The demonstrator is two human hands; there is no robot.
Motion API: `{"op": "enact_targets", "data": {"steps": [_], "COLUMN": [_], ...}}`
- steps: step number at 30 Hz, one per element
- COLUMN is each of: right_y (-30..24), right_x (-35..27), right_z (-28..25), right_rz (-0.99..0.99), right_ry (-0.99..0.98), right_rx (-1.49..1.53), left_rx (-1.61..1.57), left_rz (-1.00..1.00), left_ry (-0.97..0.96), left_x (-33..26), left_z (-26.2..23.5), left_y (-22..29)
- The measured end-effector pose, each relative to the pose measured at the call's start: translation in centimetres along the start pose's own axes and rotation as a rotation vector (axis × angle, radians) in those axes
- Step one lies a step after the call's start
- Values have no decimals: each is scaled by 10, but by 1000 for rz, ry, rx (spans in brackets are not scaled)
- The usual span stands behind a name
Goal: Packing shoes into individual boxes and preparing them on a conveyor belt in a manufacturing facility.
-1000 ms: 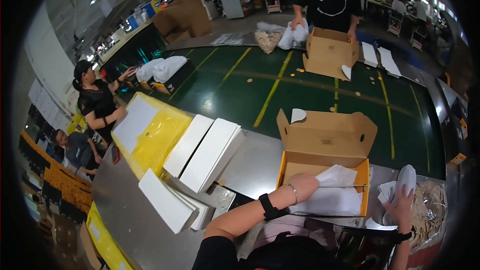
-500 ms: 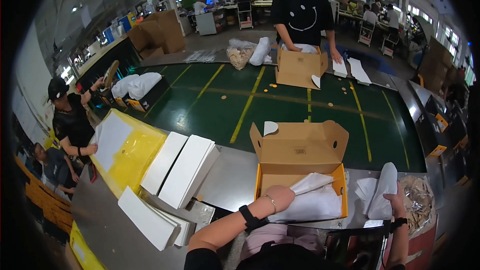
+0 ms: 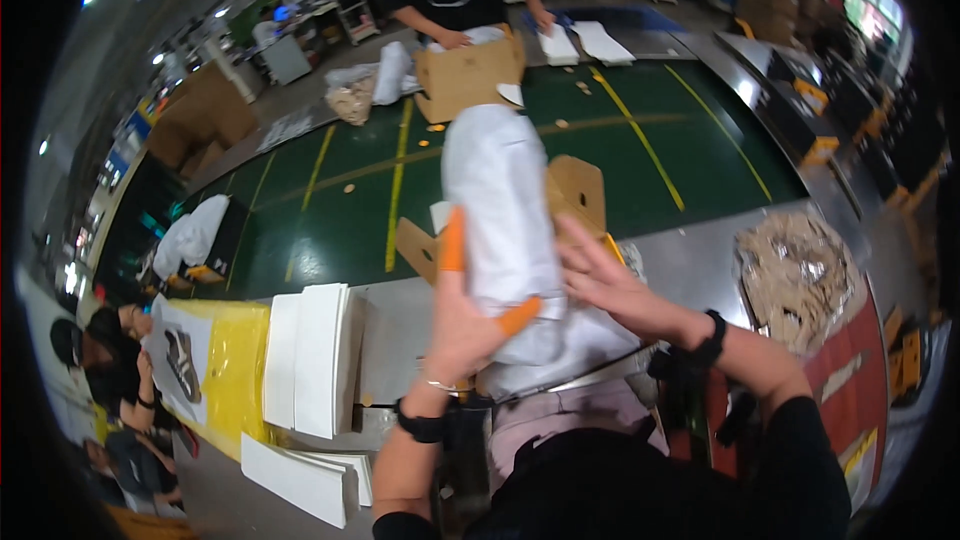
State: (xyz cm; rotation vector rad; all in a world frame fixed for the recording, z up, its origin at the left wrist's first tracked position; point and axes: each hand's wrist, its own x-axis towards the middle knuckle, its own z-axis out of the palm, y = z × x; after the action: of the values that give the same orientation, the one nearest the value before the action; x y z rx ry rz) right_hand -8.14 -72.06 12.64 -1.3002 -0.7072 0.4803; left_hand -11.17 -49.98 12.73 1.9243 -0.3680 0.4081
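An oblong bundle wrapped in white paper [image 3: 495,210] is held up in front of me, over the brown and orange shoebox-like carton [image 3: 582,192]. My left hand [image 3: 462,320], with orange covers on its thumb and index finger, grips the bundle's lower left side. My right hand [image 3: 625,290] is at the bundle's right edge, fingers stretched and spread; whether they touch it I cannot tell. Loose white paper [image 3: 600,340] lies low in the carton, close to my body. The bundle hides most of the carton.
Stacks of white card [image 3: 312,360] stand left, beside a yellow plastic-wrapped pack [image 3: 238,360] with a shoe [image 3: 182,365] over it. A bag of crumpled brown paper [image 3: 800,275] sits right. Across the green belt [image 3: 370,195], another person handles an open carton [image 3: 470,75].
The wrapped bundle has moved from the right side to the middle, above the carton. My left hand has left the carton's paper and taken hold of the bundle. The view has shifted.
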Motion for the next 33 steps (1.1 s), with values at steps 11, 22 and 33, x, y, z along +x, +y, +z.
{"op": "enact_targets", "data": {"steps": [11, 22, 33], "right_y": [97, 59, 50], "right_x": [-32, -157, -358], "right_z": [-10, -127, -202], "right_rz": [202, -187, 979], "right_ry": [-477, 427, 1110], "right_rx": [-1177, -1029, -1102], "left_rx": [974, 737, 334], "left_rz": [422, 87, -657], "left_ry": [-930, -1023, -312], "left_x": [16, 11, -101], "left_z": [30, 36, 47], "left_y": [-39, -63, -42]}}
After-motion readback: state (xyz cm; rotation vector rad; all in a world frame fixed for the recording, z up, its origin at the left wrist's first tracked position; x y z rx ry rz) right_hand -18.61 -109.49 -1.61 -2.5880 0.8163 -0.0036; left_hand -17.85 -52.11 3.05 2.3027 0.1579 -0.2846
